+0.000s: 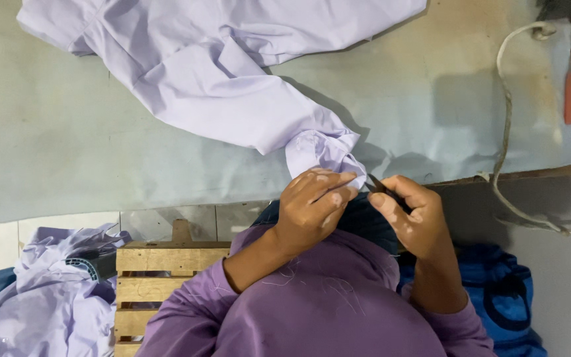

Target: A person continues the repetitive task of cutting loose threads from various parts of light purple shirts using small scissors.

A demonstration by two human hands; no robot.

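Centre of the frame, and the left hand (312, 208) is pinching the cuff (325, 153) of a lilac shirt (213, 79), fingers closed on the bunched fabric at the table's near edge. That grip seems to pull the cloth taut and lift it off the table (67, 132), likely so the blades can get at a thread. The right hand (411, 218) is wrapped around small dark snips (379, 187), thumb on top, tip aimed at the cuff and just beside the left fingertips. Whether the blades are apart or together cannot be told; the fingers hide them.

The rest of the shirt sprawls up and away to the upper left of the frame, lying flat and crumpled on the pale green table, so only the cuff end hangs toward the person. Loose threads cling to the purple sleeves (299, 297) below.

Lower left, more lilac cloth (41, 297) is heaped beside a slatted wooden crate (147, 284). A white cord (503, 132) snakes down the right side, well apart from the hands. A blue bag (503, 291) sits lower right. Nothing crowds the cuff; only the left fingers sit close to the blades.
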